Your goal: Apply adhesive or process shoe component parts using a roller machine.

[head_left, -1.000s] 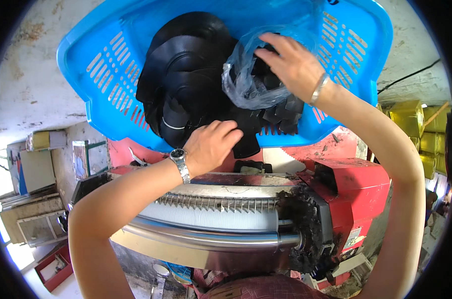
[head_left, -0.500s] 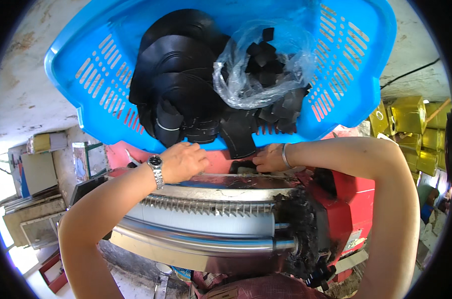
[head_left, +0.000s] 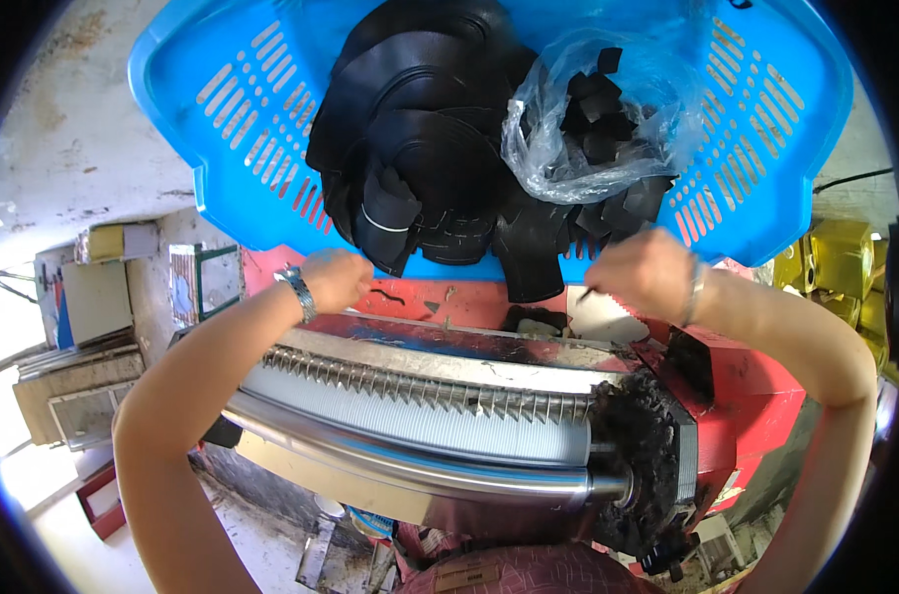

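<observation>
My left hand (head_left: 336,280), with a metal watch (head_left: 297,290) on its wrist, hovers over the red top of a roller machine, its fingers curled; whatever may be in them is hidden. My right hand (head_left: 652,275) is closed near the basket's right front, and a small dark tip pokes out of its pinch. Between the hands, black sheet pieces (head_left: 531,252) overhang the front rim of a blue plastic basket (head_left: 222,188). In the basket lie stacked curved black sheets (head_left: 420,89) and a clear plastic bag (head_left: 558,178) of small black pieces (head_left: 600,109).
The machine's steel roller (head_left: 420,465), ribbed white roller (head_left: 440,421) and toothed metal comb (head_left: 420,381) lie in front of me. Dark lint (head_left: 633,426) clings to its right end. A black lump (head_left: 536,319) rests on the red top. Yellow containers (head_left: 836,257) stand at right.
My right hand has lifted away from the black lump and moved right. My left hand has moved up and left in view. The whole view has shifted, so basket and machine sit further right.
</observation>
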The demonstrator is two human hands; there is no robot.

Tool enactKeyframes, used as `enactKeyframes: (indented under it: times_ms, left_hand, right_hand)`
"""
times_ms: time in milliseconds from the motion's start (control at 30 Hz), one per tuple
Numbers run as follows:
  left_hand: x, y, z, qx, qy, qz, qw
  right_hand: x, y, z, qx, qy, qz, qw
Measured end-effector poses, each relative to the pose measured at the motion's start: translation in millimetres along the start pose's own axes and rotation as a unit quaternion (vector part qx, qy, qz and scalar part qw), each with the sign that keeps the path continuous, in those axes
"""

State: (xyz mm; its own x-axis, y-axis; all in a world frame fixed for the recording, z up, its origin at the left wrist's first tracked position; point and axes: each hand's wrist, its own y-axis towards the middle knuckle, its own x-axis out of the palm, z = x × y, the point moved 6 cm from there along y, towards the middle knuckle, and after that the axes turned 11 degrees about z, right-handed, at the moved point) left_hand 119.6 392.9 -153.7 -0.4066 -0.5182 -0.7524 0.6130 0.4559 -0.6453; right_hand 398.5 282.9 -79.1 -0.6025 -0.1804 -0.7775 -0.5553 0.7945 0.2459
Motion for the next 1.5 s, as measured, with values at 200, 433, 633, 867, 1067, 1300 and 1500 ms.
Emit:
enactKeyframes:
  times_ms: [200,433,633,867,1067,1300,1500]
  left_hand:
    - [-38,-1,11,-0.1,-0.165,0.0,0.981]
    - [-91,-16,146,0.103,-0.671,0.051,0.733]
    - [-59,-13,166,0.058,-0.64,-0.052,0.764]
    - [-119,-5,140,0.156,-0.236,0.412,0.866]
    - [-147,46,148,0.275,0.289,0.569,0.719]
    - [-210,24,133,0.164,-0.129,0.689,0.694]
    - [-156,-20,130,0.286,-0.053,0.536,0.792]
  right_hand:
    - [-71,38,6,0.202,0.079,0.11,0.97]
    - [-16,44,-31,0.239,0.229,0.023,0.943]
    - [2,16,-46,0.292,0.187,0.001,0.938]
    - [-108,29,15,0.237,-0.214,0.166,0.933]
    - [-43,26,10,0.06,-0.28,-0.067,0.956]
    - [105,-23,-14,-0.186,-0.217,-0.291,0.913]
    - [176,22,-8,-0.474,-0.103,-0.312,0.817]
